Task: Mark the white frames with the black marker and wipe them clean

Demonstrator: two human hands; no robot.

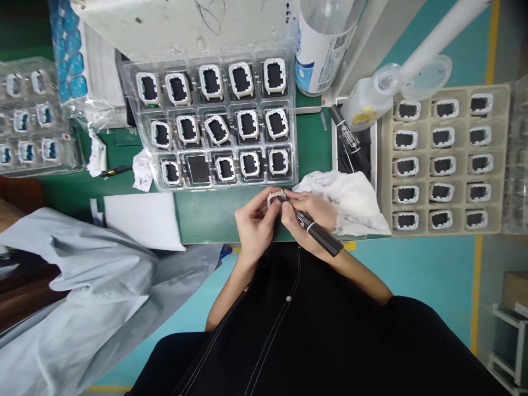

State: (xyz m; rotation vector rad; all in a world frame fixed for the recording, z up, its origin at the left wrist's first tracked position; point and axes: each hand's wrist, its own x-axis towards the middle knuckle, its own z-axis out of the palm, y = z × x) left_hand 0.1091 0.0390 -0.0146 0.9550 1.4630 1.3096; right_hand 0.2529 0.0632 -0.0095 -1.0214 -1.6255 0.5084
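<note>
Between the fingertips of my left hand (254,224) is a small whitish frame (272,197), partly covered by the fingers. My right hand (307,217) grips a black marker pen (324,237), its front end close against the frame and its dark rear end pointing toward my body. Where the tip meets the frame is hidden by my fingers. Just ahead of my hands lies a clear plastic tray (243,186) of similar white frames with dark centres; one pocket (198,169) in its front row shows no frame. A crumpled white cloth (355,201) lies beside my right hand.
On the right stands a beige tray (423,165) of frames, near a white dispenser bottle (367,102) and another marker (345,131) in a box. A large labelled bottle (322,52) is behind. At left are a white pad (142,220), tweezers (116,171) and a co-worker's grey sleeve (82,247).
</note>
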